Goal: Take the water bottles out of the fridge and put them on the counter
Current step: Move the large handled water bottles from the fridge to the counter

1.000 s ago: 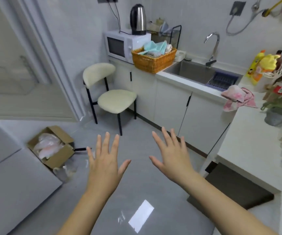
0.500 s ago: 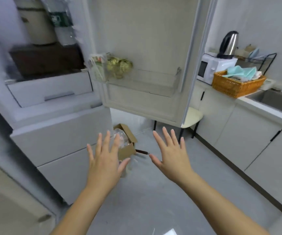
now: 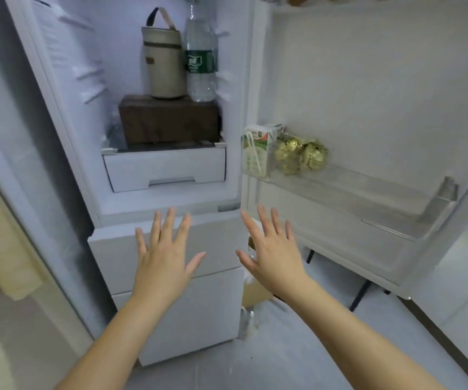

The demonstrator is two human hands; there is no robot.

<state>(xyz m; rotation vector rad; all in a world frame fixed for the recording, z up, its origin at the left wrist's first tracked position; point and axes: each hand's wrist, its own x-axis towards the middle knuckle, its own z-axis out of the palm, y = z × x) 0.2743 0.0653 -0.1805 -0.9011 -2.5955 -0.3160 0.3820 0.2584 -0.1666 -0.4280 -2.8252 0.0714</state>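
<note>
Head camera: A person stands facing an open fridge [image 3: 66, 66], both bare arms stretched out toward it. The left hand [image 3: 162, 263] is spread flat, fingers straight and fanned apart, holding nothing; it hovers in front of the fridge's lower drawer fronts. The right hand [image 3: 275, 254] is likewise splayed wide and empty, in front of the gap between the fridge body and its swung-open door [image 3: 367, 80].

Inside the fridge's upper compartment, a clear water bottle [image 3: 200, 60] with a dark green label stands upright against the right inner wall. It rests on top of a dark brown box [image 3: 168, 122], just beside a beige cylindrical bag [image 3: 163, 63] with a carry strap, the two apparently touching. The brown box sits on the shelf above a white pull-out drawer [image 3: 165, 170]. Both hands are well below the bottle and well apart from it.

On the fridge door, a clear shelf [image 3: 367, 192] holds a small drink carton [image 3: 255, 150] with a straw at its hinge end, and next to it a cluster of gold-wrapped items [image 3: 300, 156]. A cardboard box [image 3: 255, 294] shows on the floor at the foot of the fridge, partly hidden behind the right wrist.
</note>
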